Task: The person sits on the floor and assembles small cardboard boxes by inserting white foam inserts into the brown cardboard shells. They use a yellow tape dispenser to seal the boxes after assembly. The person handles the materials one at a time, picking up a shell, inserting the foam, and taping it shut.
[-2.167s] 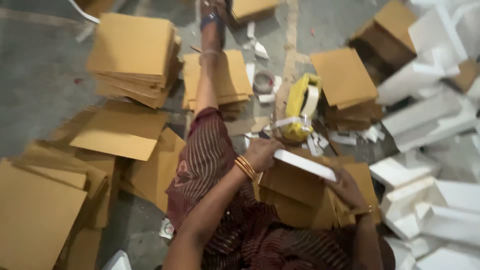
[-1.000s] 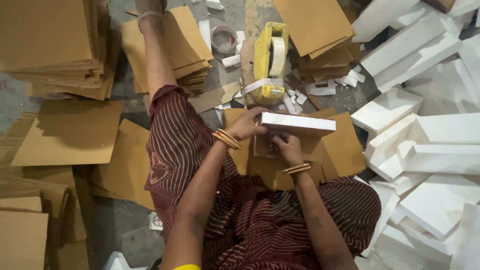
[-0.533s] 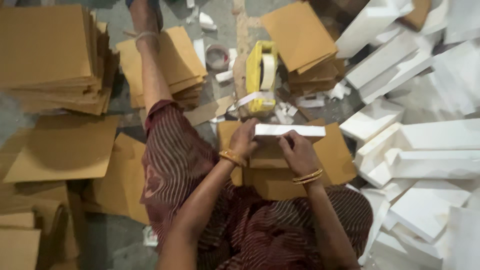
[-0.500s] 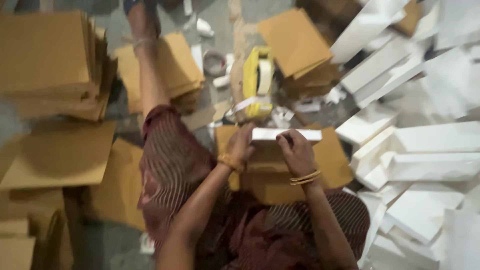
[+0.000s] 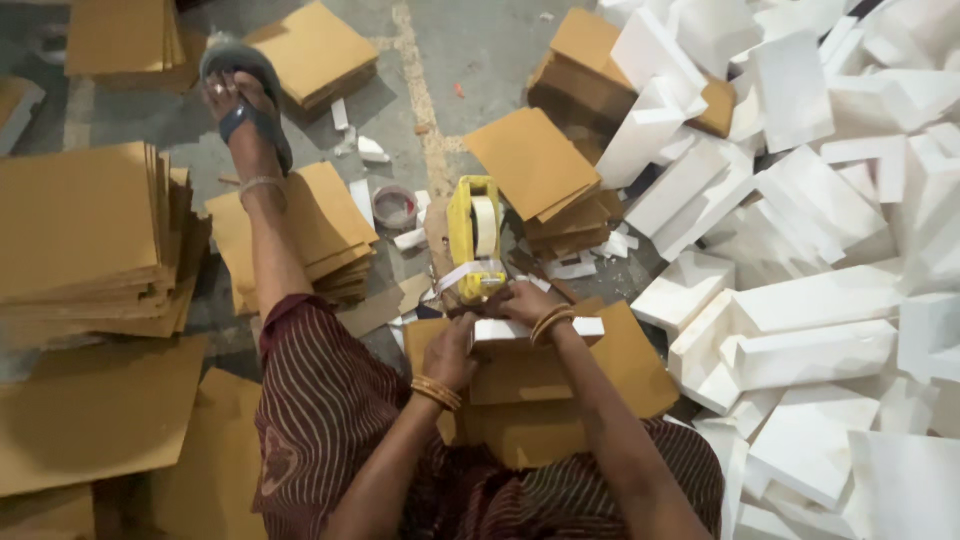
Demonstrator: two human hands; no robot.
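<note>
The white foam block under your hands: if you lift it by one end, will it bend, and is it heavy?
The white foam block looks thick and straight-edged, so probably stiff. It resembles packing foam, so likely light for its size. Its corners may crumble: white scraps litter the floor nearby.

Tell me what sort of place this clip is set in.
Probably a packing workshop floor: stacks of cardboard sheets, a heap of white foam blocks and a yellow tape dispenser lie on bare concrete around a seated person.
</note>
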